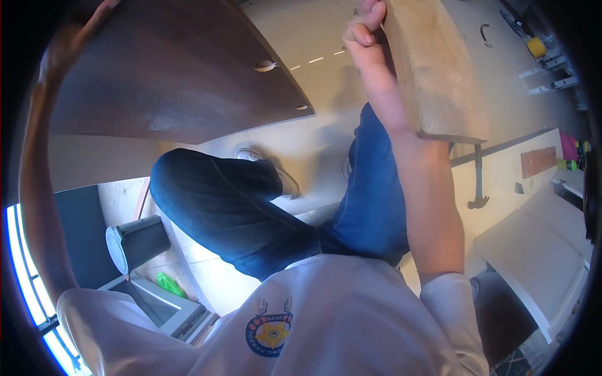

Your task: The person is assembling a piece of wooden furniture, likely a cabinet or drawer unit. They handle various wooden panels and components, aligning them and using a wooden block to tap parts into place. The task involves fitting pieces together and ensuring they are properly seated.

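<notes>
A large dark brown wooden panel [163, 69] fills the upper left, with two small pale cut-outs along its right edge. My left hand [66, 47] is at the panel's left edge, its thumb stretched across the face; the other fingers are mostly hidden, and it appears to grip the edge. At the upper right, my right hand [370, 37] is closed with curled fingers at the left side of a thick, pale wooden block [436, 69]. The block is held up above my forearm. Below it, a claw hammer [479, 182] lies on a pale board [501, 175].
A grey lidded bin [141, 241], a light-framed box [153, 307] and a green plastic bag [169, 285] are at the lower left. White panels [539, 244] stand at the right. Metal hardware [552, 72] and a curved dark piece [485, 36] lie on the floor, upper right.
</notes>
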A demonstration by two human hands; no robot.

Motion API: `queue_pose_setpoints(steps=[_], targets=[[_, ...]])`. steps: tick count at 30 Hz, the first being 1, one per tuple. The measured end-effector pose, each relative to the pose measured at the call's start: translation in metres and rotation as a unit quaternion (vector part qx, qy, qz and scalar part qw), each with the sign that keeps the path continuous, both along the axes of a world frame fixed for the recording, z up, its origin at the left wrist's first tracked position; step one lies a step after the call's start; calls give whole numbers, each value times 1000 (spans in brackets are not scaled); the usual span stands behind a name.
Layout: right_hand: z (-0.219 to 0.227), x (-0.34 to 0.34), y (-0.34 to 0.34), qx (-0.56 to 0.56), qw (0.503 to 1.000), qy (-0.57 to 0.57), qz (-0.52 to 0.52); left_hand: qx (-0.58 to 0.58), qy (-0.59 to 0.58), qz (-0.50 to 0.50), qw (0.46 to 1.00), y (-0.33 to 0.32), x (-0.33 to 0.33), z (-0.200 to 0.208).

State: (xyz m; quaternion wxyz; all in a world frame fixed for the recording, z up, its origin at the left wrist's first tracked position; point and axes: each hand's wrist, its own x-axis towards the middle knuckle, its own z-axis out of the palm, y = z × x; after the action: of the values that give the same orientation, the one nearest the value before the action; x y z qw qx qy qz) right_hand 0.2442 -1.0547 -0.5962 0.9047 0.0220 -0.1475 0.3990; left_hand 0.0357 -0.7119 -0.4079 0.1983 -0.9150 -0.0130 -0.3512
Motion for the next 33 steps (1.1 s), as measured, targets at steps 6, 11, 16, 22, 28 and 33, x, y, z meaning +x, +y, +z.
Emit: queue_pose_setpoints(steps=[6,11,16,22,28,33], targets=[[1,1,-6,-22,999,29,1,234,182,15,955,38,-27,1],[6,5,-8,-30,996,57,55,283,287,110,908,71,-53,1],[4,16,-11,-92,988,89,90,-4,170,216,962,11,-7,-23],[47,-2,-7,-234,966,40,102,14,143,199,969,-41,15,-25],[51,-11,-2,-301,951,-6,66,9,111,173,979,-35,12,-39],[56,-16,8,-327,943,16,67,-45,114,255,959,-52,16,-38]])
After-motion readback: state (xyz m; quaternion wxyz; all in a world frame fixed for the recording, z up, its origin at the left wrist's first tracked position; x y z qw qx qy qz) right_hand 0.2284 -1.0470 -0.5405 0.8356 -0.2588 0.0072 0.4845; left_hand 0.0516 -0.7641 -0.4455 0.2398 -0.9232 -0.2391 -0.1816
